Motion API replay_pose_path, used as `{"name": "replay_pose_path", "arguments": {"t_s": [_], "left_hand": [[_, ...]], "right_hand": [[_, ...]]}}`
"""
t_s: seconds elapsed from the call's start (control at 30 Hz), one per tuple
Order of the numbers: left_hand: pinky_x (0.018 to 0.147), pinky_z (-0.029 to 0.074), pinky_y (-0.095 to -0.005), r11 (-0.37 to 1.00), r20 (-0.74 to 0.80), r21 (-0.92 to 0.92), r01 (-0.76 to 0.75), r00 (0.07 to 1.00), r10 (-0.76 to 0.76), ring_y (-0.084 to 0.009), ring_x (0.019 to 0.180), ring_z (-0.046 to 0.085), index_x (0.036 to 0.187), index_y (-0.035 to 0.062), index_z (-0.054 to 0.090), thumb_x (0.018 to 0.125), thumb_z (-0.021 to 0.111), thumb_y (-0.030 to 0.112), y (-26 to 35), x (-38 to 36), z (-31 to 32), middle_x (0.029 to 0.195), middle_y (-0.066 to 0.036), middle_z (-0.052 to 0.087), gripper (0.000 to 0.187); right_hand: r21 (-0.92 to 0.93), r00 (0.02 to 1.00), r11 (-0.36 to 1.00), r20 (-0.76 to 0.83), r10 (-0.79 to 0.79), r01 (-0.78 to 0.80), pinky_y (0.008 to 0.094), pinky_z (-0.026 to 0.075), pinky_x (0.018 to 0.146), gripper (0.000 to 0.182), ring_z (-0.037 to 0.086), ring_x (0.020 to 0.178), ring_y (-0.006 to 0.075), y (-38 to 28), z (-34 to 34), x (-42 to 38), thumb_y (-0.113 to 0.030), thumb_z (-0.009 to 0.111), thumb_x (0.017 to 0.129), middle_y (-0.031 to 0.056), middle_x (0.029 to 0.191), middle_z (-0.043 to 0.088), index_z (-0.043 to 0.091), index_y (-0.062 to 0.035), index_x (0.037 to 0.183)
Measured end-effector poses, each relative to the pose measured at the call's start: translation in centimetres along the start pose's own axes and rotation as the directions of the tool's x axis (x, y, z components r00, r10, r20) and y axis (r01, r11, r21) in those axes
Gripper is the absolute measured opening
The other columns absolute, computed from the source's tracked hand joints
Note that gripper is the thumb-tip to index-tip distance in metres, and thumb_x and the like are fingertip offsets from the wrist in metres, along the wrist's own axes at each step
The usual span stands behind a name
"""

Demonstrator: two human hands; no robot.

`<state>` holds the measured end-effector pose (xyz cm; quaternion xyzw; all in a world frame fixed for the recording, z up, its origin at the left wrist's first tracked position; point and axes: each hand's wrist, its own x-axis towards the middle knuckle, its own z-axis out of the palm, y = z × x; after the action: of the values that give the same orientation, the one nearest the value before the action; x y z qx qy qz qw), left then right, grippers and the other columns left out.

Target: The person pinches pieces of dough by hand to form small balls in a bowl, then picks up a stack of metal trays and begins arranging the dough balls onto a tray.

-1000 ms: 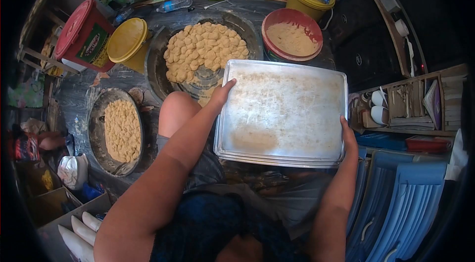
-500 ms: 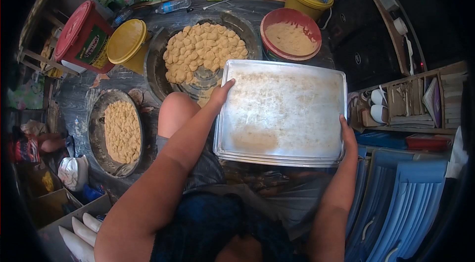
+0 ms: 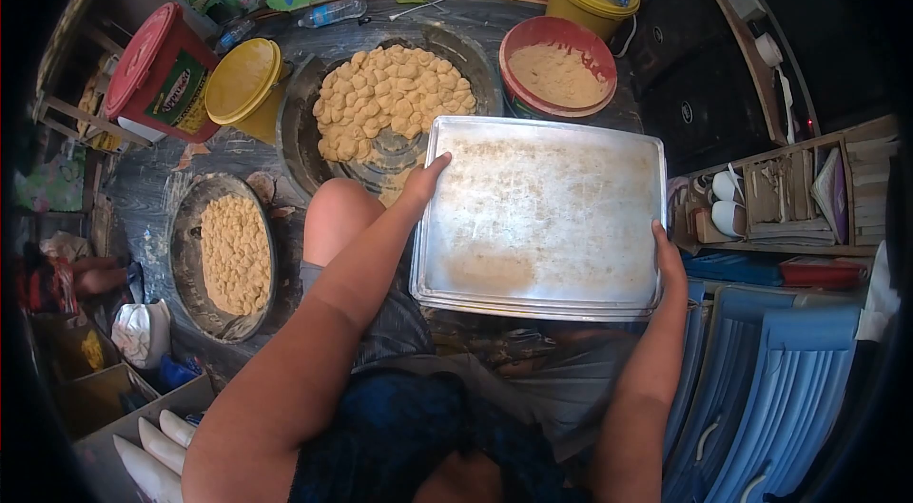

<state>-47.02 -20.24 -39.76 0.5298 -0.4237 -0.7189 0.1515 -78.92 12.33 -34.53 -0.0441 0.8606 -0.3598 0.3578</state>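
A stack of several metal baking trays (image 3: 552, 208) is held level above my lap, its top tray bare apart from brownish stains. My left hand (image 3: 425, 182) grips the left edge, thumb on the rim. On the right edge, my right hand (image 3: 669, 256) is closed round the rim, its fingers partly hidden beneath. Beyond my left hand lies a large round basin (image 3: 295, 137) holding many dough balls (image 3: 395, 94). Past the far right corner of the trays stands a red tub (image 3: 509, 89) of pale flour-like powder (image 3: 561, 75).
To the left, a smaller basin (image 3: 176, 246) holds more dough pieces (image 3: 235, 254). Behind it stand a yellow bucket (image 3: 242, 89) and a lidded red bucket (image 3: 157, 75). Blue plastic chairs (image 3: 789, 389) are close by my right arm. A plastic bottle (image 3: 333, 12) lies at the back.
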Motion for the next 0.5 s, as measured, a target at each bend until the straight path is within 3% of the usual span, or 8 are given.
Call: {"name": "replay_pose_path", "arguments": {"t_s": [0.5], "left_hand": [[0.075,0.045,-0.0307,1.000,0.002,0.025,0.001,1.000,-0.001,-0.0245,0.084,0.060,0.110,-0.0084,0.053,0.077,0.060,0.044,-0.5,0.6,-0.2,0.098,-0.018,0.060,0.062]], "right_hand": [[-0.018,0.999,0.999,-0.023,0.041,-0.042,0.0328,0.031,0.097,0.090,0.045,0.115,0.0295,-0.1,0.1,0.0,-0.063,0.052,0.074,0.0246,0.122,0.048,0.043,0.0136,0.120]]}}
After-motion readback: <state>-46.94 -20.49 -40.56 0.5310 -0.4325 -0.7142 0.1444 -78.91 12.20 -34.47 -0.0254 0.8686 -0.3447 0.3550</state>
